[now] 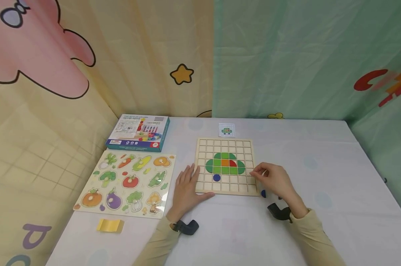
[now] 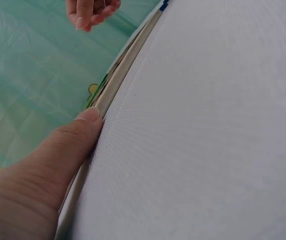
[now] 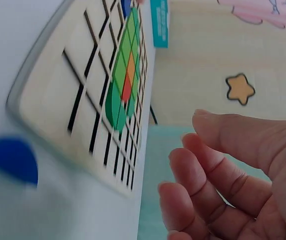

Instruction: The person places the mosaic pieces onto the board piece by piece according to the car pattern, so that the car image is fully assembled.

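A square wooden grid board [image 1: 227,188] lies on the table, with green, orange and red pieces forming a car-like shape [image 1: 225,163]. A round blue piece [image 1: 216,177] sits below the shape's left part. My left hand [image 1: 187,188] rests with spread, fairly straight fingers along the board's left side, its thumb touching the front edge. Over the board's right edge hovers my right hand [image 1: 274,179], fingers loosely bent, thumb and index tips close together. In the right wrist view nothing shows between those tips. A blue piece [image 3: 12,157] lies off the board, under the right hand.
Behind the board lies a small pattern card [image 1: 226,130]. At the left are a vegetable picture board [image 1: 127,183], a boxed toy set [image 1: 138,133] and a folded yellow strip [image 1: 110,225]. Printed curtains [image 1: 280,59] hang behind the table.
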Available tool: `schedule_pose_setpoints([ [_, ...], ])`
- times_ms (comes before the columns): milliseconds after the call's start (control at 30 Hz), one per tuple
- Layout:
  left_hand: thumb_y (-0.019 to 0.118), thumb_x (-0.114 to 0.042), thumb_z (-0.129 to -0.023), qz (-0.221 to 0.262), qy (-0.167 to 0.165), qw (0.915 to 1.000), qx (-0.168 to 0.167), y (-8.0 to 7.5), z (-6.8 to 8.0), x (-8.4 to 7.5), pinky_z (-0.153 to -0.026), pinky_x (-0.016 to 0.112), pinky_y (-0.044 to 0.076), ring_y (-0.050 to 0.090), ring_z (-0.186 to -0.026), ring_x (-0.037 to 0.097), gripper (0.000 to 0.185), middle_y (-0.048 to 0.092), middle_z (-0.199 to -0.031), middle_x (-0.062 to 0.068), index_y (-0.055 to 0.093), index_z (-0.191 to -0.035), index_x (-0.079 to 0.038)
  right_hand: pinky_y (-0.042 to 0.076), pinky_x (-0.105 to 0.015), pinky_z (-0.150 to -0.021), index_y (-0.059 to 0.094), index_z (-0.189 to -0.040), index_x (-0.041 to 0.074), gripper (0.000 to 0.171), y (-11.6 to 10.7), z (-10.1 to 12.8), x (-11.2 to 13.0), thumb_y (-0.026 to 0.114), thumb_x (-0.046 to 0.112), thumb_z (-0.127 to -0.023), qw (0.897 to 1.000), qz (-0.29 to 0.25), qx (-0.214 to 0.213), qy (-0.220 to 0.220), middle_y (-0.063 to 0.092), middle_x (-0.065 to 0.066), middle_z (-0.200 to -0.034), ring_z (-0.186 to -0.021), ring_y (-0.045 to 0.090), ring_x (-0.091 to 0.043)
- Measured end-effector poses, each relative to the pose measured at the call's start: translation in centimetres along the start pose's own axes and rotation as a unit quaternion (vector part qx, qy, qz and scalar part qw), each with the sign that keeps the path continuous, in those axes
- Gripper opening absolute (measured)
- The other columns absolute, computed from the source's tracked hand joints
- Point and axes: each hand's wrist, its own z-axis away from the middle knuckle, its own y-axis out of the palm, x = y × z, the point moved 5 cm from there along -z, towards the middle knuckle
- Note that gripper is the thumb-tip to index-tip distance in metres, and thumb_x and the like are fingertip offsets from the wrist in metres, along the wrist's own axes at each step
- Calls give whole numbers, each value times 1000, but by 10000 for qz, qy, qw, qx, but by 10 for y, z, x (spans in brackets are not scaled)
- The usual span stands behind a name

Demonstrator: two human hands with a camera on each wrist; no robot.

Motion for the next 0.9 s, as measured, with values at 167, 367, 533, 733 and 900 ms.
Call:
schedule_pose_setpoints([
  [167, 56, -77, -67, -9, 11, 10000, 22, 0, 0, 1, -115, 45, 10, 13, -142, 26, 107, 20, -153, 9, 26, -147, -13, 39, -24, -49, 66, -82, 12, 16, -16, 9, -18, 69, 28, -83, 9999, 29, -120, -37, 59, 3, -69, -62, 50, -13],
  [367, 57, -76, -67, 0, 16, 10000, 11, -2, 1, 0, -115, 45, 11, 13, -142, 26, 107, 21, -153, 9, 26, -147, -12, 40, -21, -48, 67, -85, 14, 13, -17, 20, -33, 72, 25, -80, 9993, -83, 295, -203, 57, 5, -71, -63, 50, -10],
  [533, 60, -75, -67, 44, 7, 10000, -63, -4, 1, 0, -115, 45, 12, 14, -142, 26, 106, 22, -153, 9, 28, -146, -12, 45, -24, -59, 67, -86, 15, 20, -8, 26, -40, 79, 26, -73, 9954, -134, 753, -570, 60, 7, -77, -72, 52, -10],
  [733, 57, -77, -67, 32, -34, 10000, 37, -2, 0, 1, -115, 44, 9, 12, -142, 25, 107, 19, -154, 7, 25, -147, -14, 45, -27, -68, 68, -84, 17, 26, 2, 29, -46, 84, 26, -65, 9909, 88, 931, -964, 62, 10, -82, -78, 51, -11],
  [900, 57, -77, -67, 46, -48, 10000, 56, -2, 0, 0, -115, 44, 9, 12, -142, 25, 107, 19, -154, 7, 25, -147, -14, 45, -27, -69, 68, -83, 16, 24, 4, 30, -47, 83, 21, -65, 9904, 178, 901, -1031, 62, 9, -82, -79, 51, -10],
])
